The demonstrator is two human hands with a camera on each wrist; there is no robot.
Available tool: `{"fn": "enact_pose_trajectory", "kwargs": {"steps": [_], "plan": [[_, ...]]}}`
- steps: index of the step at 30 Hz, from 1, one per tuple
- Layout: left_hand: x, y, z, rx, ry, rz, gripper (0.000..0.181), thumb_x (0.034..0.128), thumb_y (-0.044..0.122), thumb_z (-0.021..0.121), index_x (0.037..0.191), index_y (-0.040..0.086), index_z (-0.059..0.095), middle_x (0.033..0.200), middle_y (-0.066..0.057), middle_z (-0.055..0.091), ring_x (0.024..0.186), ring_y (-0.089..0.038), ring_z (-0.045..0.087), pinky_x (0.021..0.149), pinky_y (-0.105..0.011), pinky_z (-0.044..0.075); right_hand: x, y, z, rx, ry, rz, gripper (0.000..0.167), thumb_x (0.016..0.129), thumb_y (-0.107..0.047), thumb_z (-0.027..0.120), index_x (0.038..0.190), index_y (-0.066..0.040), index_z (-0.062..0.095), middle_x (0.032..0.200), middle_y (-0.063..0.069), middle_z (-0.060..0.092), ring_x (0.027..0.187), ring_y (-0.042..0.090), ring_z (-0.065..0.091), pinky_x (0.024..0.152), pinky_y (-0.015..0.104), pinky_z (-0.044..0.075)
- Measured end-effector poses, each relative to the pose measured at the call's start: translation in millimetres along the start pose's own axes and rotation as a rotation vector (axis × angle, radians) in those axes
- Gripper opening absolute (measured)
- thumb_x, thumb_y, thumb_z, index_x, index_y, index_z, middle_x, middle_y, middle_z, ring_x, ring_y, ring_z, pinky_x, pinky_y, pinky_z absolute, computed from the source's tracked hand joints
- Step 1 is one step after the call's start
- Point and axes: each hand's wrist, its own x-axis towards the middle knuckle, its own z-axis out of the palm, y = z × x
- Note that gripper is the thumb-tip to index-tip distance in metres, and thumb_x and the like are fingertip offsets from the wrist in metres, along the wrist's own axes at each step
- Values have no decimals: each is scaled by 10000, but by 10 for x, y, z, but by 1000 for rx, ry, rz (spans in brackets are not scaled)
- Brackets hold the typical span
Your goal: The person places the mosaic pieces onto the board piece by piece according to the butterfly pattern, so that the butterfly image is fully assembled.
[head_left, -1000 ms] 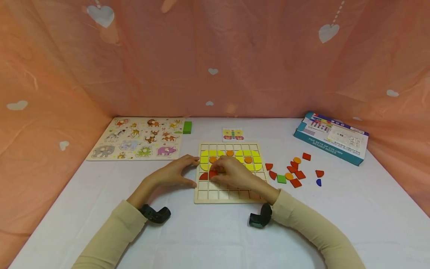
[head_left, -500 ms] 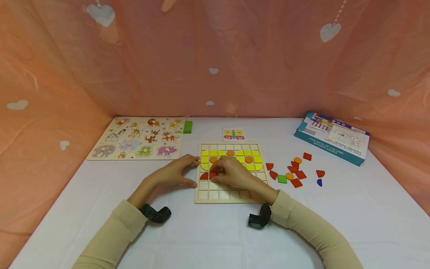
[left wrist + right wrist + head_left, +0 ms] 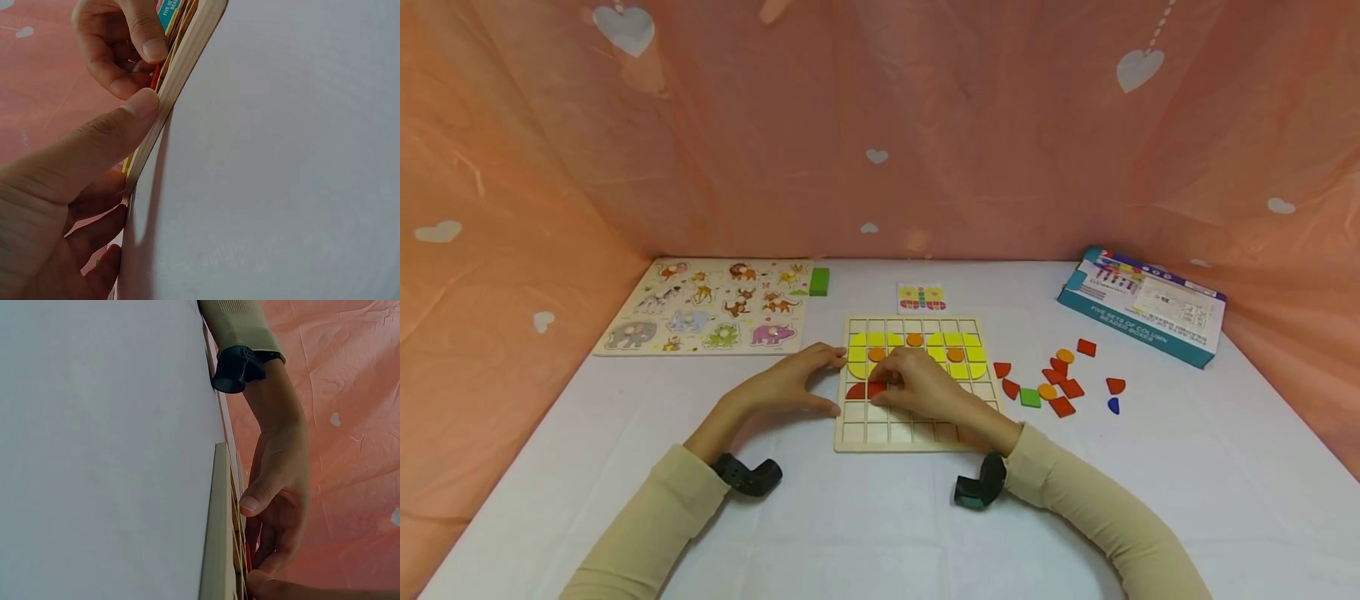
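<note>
My right hand (image 3: pixel 917 385) reaches over the wooden grid board (image 3: pixel 877 432) and pinches a small red tile (image 3: pixel 874 389) between thumb and fingers; its exact shape is partly covered. Directly left of it lies a red rounded tile (image 3: pixel 854 392) in the same row. Thumb and fingers of my left hand (image 3: pixel 786 383) are spread and touch the board's left edge. That contact also shows in the left wrist view, where the left hand (image 3: pixel 69 169) is nearest. Yellow tiles (image 3: pixel 962 341) and orange discs (image 3: pixel 955 355) fill cells in the upper rows, partly hidden behind my right hand.
Loose red tiles (image 3: pixel 1063 407), orange discs (image 3: pixel 1065 356), a green square (image 3: pixel 1030 397) and a blue piece (image 3: pixel 1113 406) lie right of the board. Behind it is a butterfly card (image 3: pixel 922 297). An animal puzzle (image 3: pixel 700 308), a green block (image 3: pixel 819 282) and a box (image 3: pixel 1142 304) stand farther back.
Both hands stay almost in place, the left at the board's edge and the right at the red tile. The whole head view has shifted very slightly.
</note>
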Motion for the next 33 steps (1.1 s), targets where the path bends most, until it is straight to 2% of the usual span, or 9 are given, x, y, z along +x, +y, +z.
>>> {"fn": "enact_pose_trajectory", "kwargs": {"steps": [5, 9, 11, 16, 20, 24, 28, 33], "plan": [[6, -2, 1, 2, -7, -15, 703, 725, 303, 796, 1301, 22, 509, 1436, -104, 388, 1331, -262, 328, 1111, -457, 250, -42, 24, -129, 48, 34, 22, 266, 793, -222, 748, 1003, -69, 692, 919, 22, 651, 808, 159, 537, 697, 267, 461], [17, 8, 10, -6, -9, -27, 709, 722, 304, 798, 1304, 23, 506, 1442, -96, 382, 1337, -262, 320, 1116, -454, 241, -177, 144, -356, 94, 122, -21, 275, 773, -144, 760, 1005, -22, 678, 929, 95, 651, 788, 230, 567, 697, 327, 509], [19, 19, 11, -7, -9, -31, 711, 718, 295, 802, 1303, 20, 505, 1438, -100, 385, 1337, -265, 321, 1118, -451, 238, -284, 229, -495, 111, 150, -11, 289, 765, -127, 764, 1014, -13, 671, 952, 109, 653, 799, 239, 575, 721, 357, 526], [8, 21, 7, -4, -7, -37, 721, 713, 290, 805, 1309, 18, 505, 1431, -105, 394, 1333, -268, 327, 1117, -452, 241, -620, 467, -850, 77, 185, 97, 327, 780, -125, 752, 1079, -36, 655, 1031, 95, 640, 894, 233, 593, 817, 323, 528], [7, 4, 9, -7, -6, -34, 727, 713, 290, 805, 1315, 19, 502, 1430, -105, 397, 1329, -265, 330, 1116, -449, 245, -921, 645, -1125, 13, 246, 135, 338, 791, -88, 737, 1110, -40, 638, 1065, 95, 633, 951, 199, 590, 842, 157, 487], [8, 0, 8, -8, -3, -37, 737, 712, 298, 805, 1321, 19, 497, 1424, -107, 401, 1325, -265, 333, 1113, -453, 248, -1209, 846, -1355, -16, 299, 214, 337, 822, -96, 709, 1141, -29, 623, 1091, 137, 616, 976, 143, 578, 817, 43, 424], [7, 6, 3, -8, 0, -36, 732, 712, 296, 805, 1318, 21, 500, 1425, -108, 401, 1326, -267, 332, 1113, -456, 248, -1444, 1036, -1509, -19, 295, 332, 358, 866, -149, 667, 1189, -13, 594, 1139, 180, 585, 1021, 234, 561, 803, 16, 400], [9, 13, 7, -12, -7, -30, 719, 713, 281, 805, 1311, 17, 505, 1435, -113, 390, 1335, -274, 323, 1116, -453, 243, -1644, 1239, -1552, 8, 252, 457, 405, 902, -183, 621, 1249, 12, 542, 1217, 227, 542, 1087, 383, 503, 764, -19, 357]]}}
